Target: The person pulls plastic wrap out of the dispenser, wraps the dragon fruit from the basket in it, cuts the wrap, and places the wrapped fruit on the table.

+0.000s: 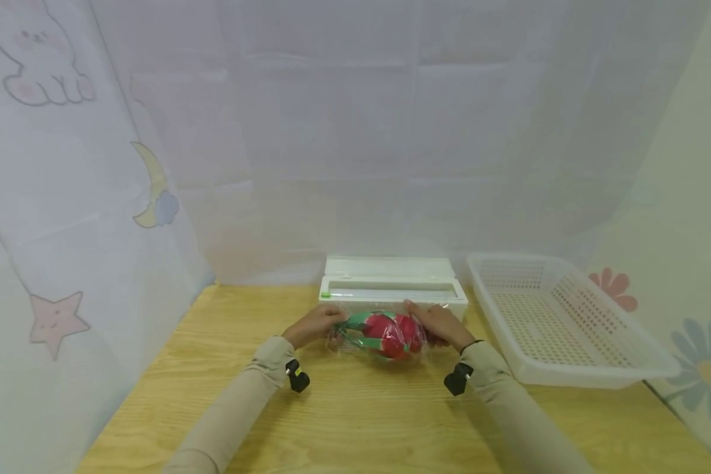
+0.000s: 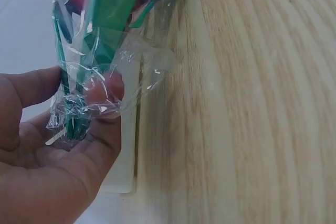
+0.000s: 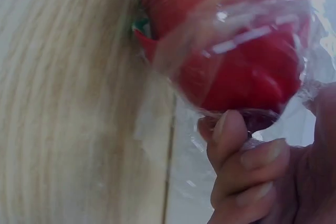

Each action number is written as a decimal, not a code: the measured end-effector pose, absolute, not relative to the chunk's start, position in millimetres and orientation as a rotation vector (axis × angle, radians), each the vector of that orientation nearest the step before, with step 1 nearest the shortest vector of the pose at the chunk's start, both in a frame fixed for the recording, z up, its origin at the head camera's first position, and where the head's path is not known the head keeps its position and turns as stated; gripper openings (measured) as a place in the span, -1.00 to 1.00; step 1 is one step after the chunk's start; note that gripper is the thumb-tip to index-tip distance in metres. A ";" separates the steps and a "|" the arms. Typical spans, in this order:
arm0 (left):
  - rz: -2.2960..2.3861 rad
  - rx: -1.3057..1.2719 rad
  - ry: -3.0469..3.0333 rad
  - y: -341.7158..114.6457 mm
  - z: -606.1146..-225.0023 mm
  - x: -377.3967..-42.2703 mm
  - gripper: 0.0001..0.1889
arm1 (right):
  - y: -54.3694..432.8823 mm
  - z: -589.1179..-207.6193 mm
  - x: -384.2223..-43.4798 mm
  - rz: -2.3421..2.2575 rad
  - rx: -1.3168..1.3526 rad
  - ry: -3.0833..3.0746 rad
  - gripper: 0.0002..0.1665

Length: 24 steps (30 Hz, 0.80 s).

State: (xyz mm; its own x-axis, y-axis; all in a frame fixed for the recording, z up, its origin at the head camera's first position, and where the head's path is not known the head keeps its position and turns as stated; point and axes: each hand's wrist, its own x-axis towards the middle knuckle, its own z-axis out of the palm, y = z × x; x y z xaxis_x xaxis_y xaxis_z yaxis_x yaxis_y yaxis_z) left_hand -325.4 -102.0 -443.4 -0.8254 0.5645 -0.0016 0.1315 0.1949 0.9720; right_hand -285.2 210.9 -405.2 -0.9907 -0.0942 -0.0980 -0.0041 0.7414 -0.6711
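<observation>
Between both hands is a red, rounded bundle with green leaf-like strips (image 1: 393,334), wrapped in clear plastic film (image 2: 157,59). My left hand (image 1: 315,325) pinches the gathered film at the green end, with crinkled folds between thumb and fingers in the left wrist view. At the red end, my right hand (image 1: 444,326) grips the film, its fingers (image 3: 257,158) curled under the glossy red surface (image 3: 231,72). Directly behind the bundle stands a white cling film dispenser (image 1: 459,299), its lid (image 1: 389,266) raised and a green slider (image 1: 326,295) at the left of its track.
A white perforated plastic basket (image 1: 592,375) stands at the right side of the wooden table (image 1: 367,428), near its edge. Pale printed curtains (image 1: 332,131) hang behind the table and at both sides. Small black devices (image 1: 297,376) are strapped to both wrists.
</observation>
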 end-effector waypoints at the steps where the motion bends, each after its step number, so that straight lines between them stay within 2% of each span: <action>1: 1.649 0.653 2.151 -101.3 -443.7 -325.2 -0.66 | 210.9 -406.0 -285.6 -1.085 -0.062 2.816 -0.18; 6: 1.505 0.667 2.374 -98.4 -445.8 -324.3 -0.64 | 210.0 -409.8 -283.9 -1.116 -0.063 2.838 -0.18; 16: 1.355 0.690 2.622 -95.5 -438.3 -311.4 -0.73 | 206.5 -397.9 -274.6 -1.118 -0.112 2.858 -0.10; 24: 1.371 0.599 2.659 -103.2 -438.2 -308.4 -0.73 | 208.0 -392.5 -272.3 -1.007 -0.166 3.005 -0.11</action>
